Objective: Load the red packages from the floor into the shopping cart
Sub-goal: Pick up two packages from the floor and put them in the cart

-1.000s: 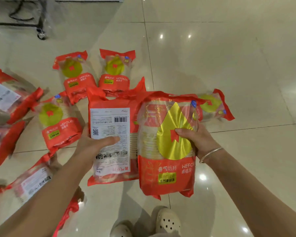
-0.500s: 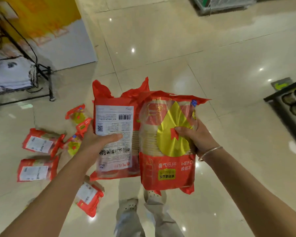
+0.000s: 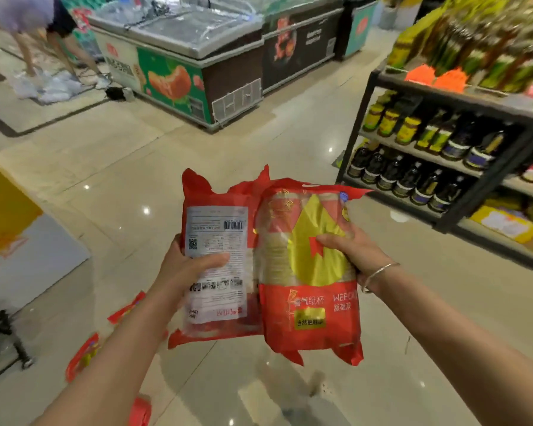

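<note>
Compared with half a second earlier, the view has swung up and round: the packages then scattered on the floor (image 3: 290, 142) at lower left now show only as red edges (image 3: 83, 355) beside the left forearm, and a freezer (image 3: 179, 56) and a shelf (image 3: 462, 139) have come into sight. Both grips are unchanged. The left hand (image 3: 185, 269) holds the label pack (image 3: 219, 265), thumb curled over its white label; the right hand (image 3: 354, 250) holds the front pack (image 3: 311, 272), thumb pressed on the yellow print, a bangle (image 3: 379, 275) at the wrist. The two packs touch side by side, upright, in front of the chest. The floor is glossy beige tile. The shelf, right of the packs, carries dark bottles; the freezer stands beyond them, with a bending person (image 3: 40, 29) to its left. No cart is in view.
</note>
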{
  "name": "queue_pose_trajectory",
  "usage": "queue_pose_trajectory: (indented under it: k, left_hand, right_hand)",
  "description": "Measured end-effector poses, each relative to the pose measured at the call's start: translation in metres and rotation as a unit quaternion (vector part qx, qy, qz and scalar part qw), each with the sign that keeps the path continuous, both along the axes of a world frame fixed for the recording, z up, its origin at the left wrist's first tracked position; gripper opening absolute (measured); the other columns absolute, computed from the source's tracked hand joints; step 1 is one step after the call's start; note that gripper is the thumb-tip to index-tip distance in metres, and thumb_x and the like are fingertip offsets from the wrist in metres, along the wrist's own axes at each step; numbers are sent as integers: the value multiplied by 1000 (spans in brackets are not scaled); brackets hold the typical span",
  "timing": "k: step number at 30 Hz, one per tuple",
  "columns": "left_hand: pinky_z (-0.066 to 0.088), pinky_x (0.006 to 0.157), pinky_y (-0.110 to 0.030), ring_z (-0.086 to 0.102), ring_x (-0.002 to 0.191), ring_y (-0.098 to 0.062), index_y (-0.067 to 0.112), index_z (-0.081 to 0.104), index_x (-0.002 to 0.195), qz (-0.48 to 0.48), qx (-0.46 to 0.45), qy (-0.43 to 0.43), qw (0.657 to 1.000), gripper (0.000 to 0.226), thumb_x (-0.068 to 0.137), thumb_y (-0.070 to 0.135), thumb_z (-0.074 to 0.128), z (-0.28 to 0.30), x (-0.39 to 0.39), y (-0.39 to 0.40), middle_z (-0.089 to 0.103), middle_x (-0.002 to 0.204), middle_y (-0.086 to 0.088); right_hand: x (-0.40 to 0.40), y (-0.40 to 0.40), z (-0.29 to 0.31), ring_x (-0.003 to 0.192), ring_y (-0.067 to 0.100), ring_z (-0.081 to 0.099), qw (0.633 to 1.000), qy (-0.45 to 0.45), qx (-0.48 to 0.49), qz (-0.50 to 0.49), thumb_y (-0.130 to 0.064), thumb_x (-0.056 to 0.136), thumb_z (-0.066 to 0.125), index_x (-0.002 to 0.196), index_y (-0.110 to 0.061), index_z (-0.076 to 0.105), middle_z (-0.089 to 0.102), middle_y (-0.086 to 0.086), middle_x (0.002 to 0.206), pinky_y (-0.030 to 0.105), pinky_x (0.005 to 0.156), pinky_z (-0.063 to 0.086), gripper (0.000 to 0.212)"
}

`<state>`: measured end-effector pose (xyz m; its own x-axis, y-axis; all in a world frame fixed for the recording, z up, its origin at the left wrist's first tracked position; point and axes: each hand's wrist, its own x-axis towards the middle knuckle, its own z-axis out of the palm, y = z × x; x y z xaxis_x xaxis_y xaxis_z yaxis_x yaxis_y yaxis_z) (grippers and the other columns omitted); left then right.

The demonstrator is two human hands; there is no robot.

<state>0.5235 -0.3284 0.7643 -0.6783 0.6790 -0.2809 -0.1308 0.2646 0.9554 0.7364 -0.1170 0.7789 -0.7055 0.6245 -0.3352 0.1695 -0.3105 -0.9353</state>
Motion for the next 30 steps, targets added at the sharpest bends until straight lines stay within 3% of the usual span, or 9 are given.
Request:
queue_pose_trajectory:
  k: [3, 6, 10, 15, 17, 20, 22, 25, 30]
  left_hand:
    - [58, 83, -48, 74, 92, -24, 15, 56, 125, -66, 17, 12, 998, 89, 44, 26, 91, 29, 26, 50, 75, 108, -7]
    - [58, 82, -51, 74, 92, -30, 11, 57, 124, -126, 33, 11, 991, 92, 39, 25, 91, 50, 61, 106, 74, 108, -12]
    - [58, 83, -51, 74, 92, -31, 11, 59, 121, -190, 55, 15, 980, 98, 33, 28, 96, 64, 125, 195, 75, 106, -12]
    - [59, 79, -47, 74, 89, -31, 8, 57, 119, -259, 87, 0, 962, 96, 32, 27, 91, 80, 228, 290, 75, 102, -12]
    - [59, 80, -48, 74, 90, -31, 10, 59, 118, -296, 95, 1, 950, 92, 33, 28, 90, 84, 266, 323, 76, 102, -11]
    - [58, 83, -50, 74, 92, -30, 13, 59, 119, -340, 101, -10, 935, 87, 40, 24, 92, 89, 320, 369, 75, 104, -10]
    - [58, 82, -49, 74, 91, -28, 13, 59, 117, -368, 102, -15, 924, 72, 53, 13, 91, 92, 353, 397, 75, 103, -10]
    - [60, 72, -40, 75, 84, -23, 19, 62, 103, -410, 107, -7, 906, 42, 71, 0, 81, 93, 398, 438, 77, 94, -6]
    - [58, 71, -39, 75, 77, -19, 22, 63, 93, -485, 116, -12, 867, 35, 76, -7, 74, 94, 460, 509, 78, 79, 5]
  right_hand:
    - [50, 21, 26, 94, 28, 72, 997, 17, 24, -65, -28, 53, 86, 114, -21, 61, 74, 11, 107, 45, 84, 59, 67]
    - [106, 47, 48, 86, 25, 72, 992, 35, 45, -114, -22, 59, 78, 102, -22, 64, 75, 7, 97, 42, 81, 59, 45]
    - [192, 91, 65, 78, 17, 74, 979, 47, 65, -187, -22, 58, 78, 102, -19, 65, 77, 1, 87, 33, 70, 60, 47]
    - [302, 146, 79, 74, 17, 74, 956, 43, 90, -276, -11, 68, 80, 132, -9, 53, 78, 0, 86, 27, 60, 59, 70]
    - [344, 163, 84, 74, 16, 75, 947, 41, 93, -305, -9, 75, 79, 133, -10, 53, 78, -1, 84, 26, 59, 58, 63]
    - [400, 183, 91, 82, 22, 75, 932, 32, 92, -349, -29, 52, 88, 125, -12, 60, 78, 6, 92, 36, 73, 60, 80]
    - [432, 194, 91, 90, 27, 73, 919, 21, 95, -383, -30, 47, 89, 124, -13, 61, 77, 9, 99, 44, 87, 57, 84]
    - [473, 209, 90, 88, 26, 72, 894, 19, 95, -438, -21, 54, 88, 124, -11, 61, 75, 11, 103, 41, 84, 57, 76]
    - [525, 241, 82, 98, 34, 71, 860, 22, 77, -504, -33, 43, 91, 121, -11, 63, 74, 15, 107, 50, 92, 55, 85]
